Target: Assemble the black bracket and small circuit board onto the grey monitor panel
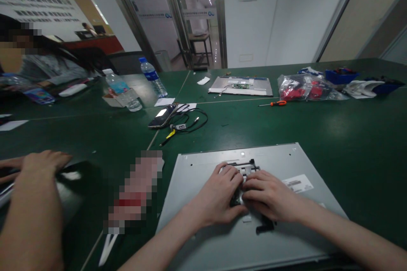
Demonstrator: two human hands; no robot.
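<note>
A flat grey metal panel [203,186], like the back of a display, lies in front of me. On its middle sits a black bracket [252,163] with metal parts, and a bit of green circuit board [235,199] shows between my hands. My left hand [224,194] bends over the left side of these parts, thumb low, fingers curled. From the right, my right hand [270,194] closes in with its fingers bunched, nearly touching the left. What the fingertips grip is hidden. A white label [298,183] is stuck on the panel to the right.
Beyond the panel lie a phone [162,116], a black cable [203,123], an orange screwdriver [278,103], another panel [222,86] and a plastic bag [308,89]. Bottles [152,77] stand at back left. A pixelated fan-like thing [136,190] and another person's arm [36,203] are left.
</note>
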